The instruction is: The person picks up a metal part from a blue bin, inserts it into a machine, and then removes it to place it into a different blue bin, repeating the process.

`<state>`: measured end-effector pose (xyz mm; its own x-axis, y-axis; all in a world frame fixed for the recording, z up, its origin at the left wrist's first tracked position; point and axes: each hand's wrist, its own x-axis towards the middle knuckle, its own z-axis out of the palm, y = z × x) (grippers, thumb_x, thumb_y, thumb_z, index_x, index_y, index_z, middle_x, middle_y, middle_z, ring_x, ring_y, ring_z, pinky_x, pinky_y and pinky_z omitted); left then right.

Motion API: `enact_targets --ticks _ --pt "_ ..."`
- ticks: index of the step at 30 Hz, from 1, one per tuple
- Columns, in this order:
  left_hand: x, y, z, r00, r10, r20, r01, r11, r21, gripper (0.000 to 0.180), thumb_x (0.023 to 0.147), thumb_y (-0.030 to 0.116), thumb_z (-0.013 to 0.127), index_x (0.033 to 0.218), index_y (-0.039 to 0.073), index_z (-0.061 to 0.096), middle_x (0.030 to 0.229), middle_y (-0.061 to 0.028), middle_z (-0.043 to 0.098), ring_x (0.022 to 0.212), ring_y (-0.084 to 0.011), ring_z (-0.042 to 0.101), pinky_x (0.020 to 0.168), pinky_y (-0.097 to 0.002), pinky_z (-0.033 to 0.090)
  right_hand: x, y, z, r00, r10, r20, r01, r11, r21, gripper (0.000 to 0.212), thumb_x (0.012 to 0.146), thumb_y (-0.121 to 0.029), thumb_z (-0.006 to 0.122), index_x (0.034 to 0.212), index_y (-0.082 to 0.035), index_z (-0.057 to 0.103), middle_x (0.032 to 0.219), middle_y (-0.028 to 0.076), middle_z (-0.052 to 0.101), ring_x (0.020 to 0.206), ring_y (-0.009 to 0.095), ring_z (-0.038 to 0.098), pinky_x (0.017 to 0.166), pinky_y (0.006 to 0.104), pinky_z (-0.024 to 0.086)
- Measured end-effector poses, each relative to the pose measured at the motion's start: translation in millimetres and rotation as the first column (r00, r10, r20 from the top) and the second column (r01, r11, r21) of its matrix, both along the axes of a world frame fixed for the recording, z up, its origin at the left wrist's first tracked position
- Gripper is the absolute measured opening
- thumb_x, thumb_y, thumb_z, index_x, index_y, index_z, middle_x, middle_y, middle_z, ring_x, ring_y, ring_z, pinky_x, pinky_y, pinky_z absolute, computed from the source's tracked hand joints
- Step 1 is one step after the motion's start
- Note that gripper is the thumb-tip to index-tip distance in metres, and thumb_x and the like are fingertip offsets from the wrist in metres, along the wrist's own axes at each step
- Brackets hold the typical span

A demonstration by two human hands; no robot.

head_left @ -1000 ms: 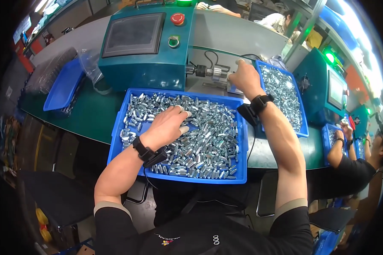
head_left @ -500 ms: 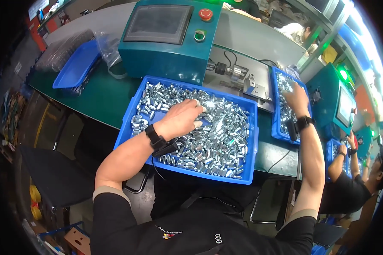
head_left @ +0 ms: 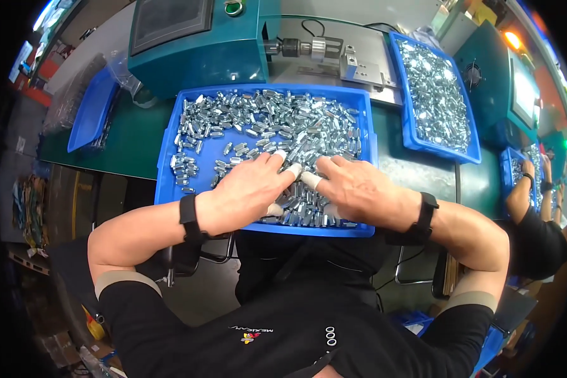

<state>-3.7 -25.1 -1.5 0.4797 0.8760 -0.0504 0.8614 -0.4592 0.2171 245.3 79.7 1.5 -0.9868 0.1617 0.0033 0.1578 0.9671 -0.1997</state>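
Observation:
Both of my hands are low over a blue tray of loose, shiny metal hex-shaped pieces. My left hand lies palm down among the pieces near the front, its fingers bent and thumb held apart from them. Facing it, my right hand also touches the pieces, with its thumb apart from the index finger. The two index fingertips, in white finger covers, almost meet. My palms hide what lies beneath them, and I see no piece clearly gripped in either hand.
Behind the tray stands a green machine with a screen, and its chuck points toward a metal fixture. A second blue tray of pieces is on the right. Another blue tray lies left. A co-worker's arm is far right.
My right hand has left the right-hand tray and come down into the front tray. My left hand has shifted nearer to me within that tray. The whole view has also shifted.

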Motion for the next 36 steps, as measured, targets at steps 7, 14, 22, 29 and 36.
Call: enact_targets --ticks 7,14,22,29,36 --pt "-2 50 -19 0.991 0.101 0.086 -0.107 0.991 0.075 0.069 0.078 0.026 0.094 0.132 0.002 0.059 0.114 -0.0166 0.062 0.108 -0.0388 0.067 0.086 -0.0470 0.059 -38 55 -17 0.999 -0.041 -0.013 0.042 0.992 0.116 0.036 0.084 -0.007 0.075 0.119 -0.002 0.066 0.116 0.015 0.061 0.107 0.033 0.068 0.079 0.0444 0.063" --pt "-36 31 12 0.995 0.094 -0.028 -0.087 0.979 0.185 0.074 0.079 0.028 0.093 0.141 0.007 0.058 0.111 -0.0141 0.064 0.098 -0.0369 0.070 0.082 -0.0483 0.059 -22 47 5 0.977 -0.008 -0.215 0.042 0.987 0.155 0.047 0.083 -0.009 0.077 0.129 -0.009 0.070 0.126 0.015 0.062 0.114 0.034 0.066 0.085 0.0460 0.063" --pt "-80 -42 19 0.949 0.180 -0.261 -0.230 0.957 -0.178 0.095 0.077 0.038 0.095 0.155 0.008 0.050 0.112 -0.0191 0.064 0.096 -0.0421 0.070 0.082 -0.0499 0.059 -13 9 -11 0.954 0.299 -0.016 -0.299 0.951 -0.074 0.032 0.086 -0.015 0.079 0.118 -0.013 0.076 0.132 0.013 0.060 0.118 0.032 0.063 0.089 0.0447 0.063" --pt "-45 -22 -4 0.966 0.251 -0.067 -0.256 0.964 -0.073 0.089 0.083 0.041 0.092 0.152 0.005 0.050 0.112 -0.0230 0.068 0.097 -0.0450 0.071 0.081 -0.0527 0.058 -35 25 -12 0.951 0.305 -0.060 -0.309 0.947 -0.093 0.019 0.088 -0.012 0.075 0.106 -0.010 0.077 0.120 0.012 0.062 0.112 0.034 0.066 0.087 0.0457 0.061" --pt "-18 19 -4 0.975 0.211 -0.074 -0.210 0.977 0.024 0.054 0.088 0.039 0.088 0.121 0.005 0.061 0.100 -0.0199 0.072 0.093 -0.0433 0.072 0.077 -0.0535 0.057 -42 38 -34 0.958 0.234 -0.169 -0.247 0.967 -0.058 0.013 0.088 -0.013 0.076 0.100 -0.009 0.074 0.107 0.012 0.064 0.103 0.035 0.069 0.084 0.0493 0.060"
